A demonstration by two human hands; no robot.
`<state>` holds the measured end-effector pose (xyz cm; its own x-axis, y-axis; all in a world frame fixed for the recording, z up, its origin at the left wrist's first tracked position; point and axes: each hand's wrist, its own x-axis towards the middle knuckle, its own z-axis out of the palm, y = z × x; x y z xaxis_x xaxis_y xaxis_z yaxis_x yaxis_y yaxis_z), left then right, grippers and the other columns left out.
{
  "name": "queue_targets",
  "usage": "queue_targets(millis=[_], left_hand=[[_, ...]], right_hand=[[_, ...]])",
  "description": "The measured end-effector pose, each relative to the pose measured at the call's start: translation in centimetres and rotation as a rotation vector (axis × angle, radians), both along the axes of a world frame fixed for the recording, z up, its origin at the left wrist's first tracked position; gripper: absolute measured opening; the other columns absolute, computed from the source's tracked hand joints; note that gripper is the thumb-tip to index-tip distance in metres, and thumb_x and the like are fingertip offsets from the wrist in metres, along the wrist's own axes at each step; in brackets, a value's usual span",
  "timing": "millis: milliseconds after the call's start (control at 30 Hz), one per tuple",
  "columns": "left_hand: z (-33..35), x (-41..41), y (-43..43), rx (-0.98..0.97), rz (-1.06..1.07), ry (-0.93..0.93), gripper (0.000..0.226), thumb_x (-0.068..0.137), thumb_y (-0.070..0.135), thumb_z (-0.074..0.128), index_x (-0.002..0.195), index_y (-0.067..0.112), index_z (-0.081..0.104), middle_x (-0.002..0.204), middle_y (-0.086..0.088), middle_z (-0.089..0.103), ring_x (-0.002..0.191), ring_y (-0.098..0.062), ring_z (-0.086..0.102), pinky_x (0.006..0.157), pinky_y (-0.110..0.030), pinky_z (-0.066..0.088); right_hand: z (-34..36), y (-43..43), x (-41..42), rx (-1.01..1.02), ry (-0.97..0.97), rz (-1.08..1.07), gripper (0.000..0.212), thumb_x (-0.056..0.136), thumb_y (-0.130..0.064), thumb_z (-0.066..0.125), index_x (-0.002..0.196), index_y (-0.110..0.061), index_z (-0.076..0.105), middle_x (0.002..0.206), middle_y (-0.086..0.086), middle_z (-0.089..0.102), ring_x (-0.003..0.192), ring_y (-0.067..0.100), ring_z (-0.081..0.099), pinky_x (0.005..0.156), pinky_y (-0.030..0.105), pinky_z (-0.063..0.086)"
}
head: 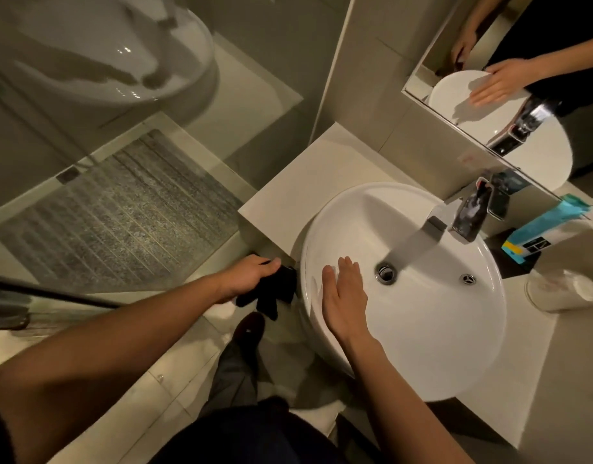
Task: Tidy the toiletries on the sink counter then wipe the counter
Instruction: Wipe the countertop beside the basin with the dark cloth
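Left hand [251, 274] grips a black cloth [270, 294] left of the basin [422, 346]; right hand [343, 296] spread flat, empty, over its near-left side

The person's left hand [246, 276] reaches forward and down on a bare, nearly straight arm, knuckles up, its fingers curled closed around a dark cloth [271, 294] that hangs below the palm. The right hand [343, 298] extends forward from a bare forearm, flat and empty, palm down, fingers straight and held together, thumb lying alongside. Both wrists are roughly level, the right hand just beside and slightly ahead of the left. A dark sleeve edge shows at the left shoulder.
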<state>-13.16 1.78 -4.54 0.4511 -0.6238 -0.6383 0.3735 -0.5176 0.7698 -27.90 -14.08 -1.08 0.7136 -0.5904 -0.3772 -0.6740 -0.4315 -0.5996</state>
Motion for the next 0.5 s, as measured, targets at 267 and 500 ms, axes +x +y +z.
queue_targets(millis=[267,500], left_hand=[[8.1,-6.1,3.3,-0.389,0.463,0.664,0.049,0.1,0.04,0.054,0.127,0.001,0.07,0.136,-0.022,0.066,0.127,-0.035,0.063,0.106,-0.048,0.046],[13.6,-8.7,0.9,-0.499,0.275,0.759,0.056,0.102,0.042,0.049,0.135,0.0,0.064,0.146,-0.024,0.057,0.135,-0.038,0.056,0.116,-0.05,0.038]], right_hand=[[6.1,1.1,-4.9,0.454,-0.183,-0.042,0.045,0.106,-0.052,0.042,0.139,-0.026,0.059,0.145,-0.006,0.059,0.134,0.015,0.054,0.12,0.041,0.035],[10.3,0.5,-9.1,0.801,-0.419,-0.075,0.036,0.093,-0.039,0.065,0.097,-0.004,0.074,0.091,0.012,0.073,0.089,0.023,0.069,0.084,0.036,0.05]])
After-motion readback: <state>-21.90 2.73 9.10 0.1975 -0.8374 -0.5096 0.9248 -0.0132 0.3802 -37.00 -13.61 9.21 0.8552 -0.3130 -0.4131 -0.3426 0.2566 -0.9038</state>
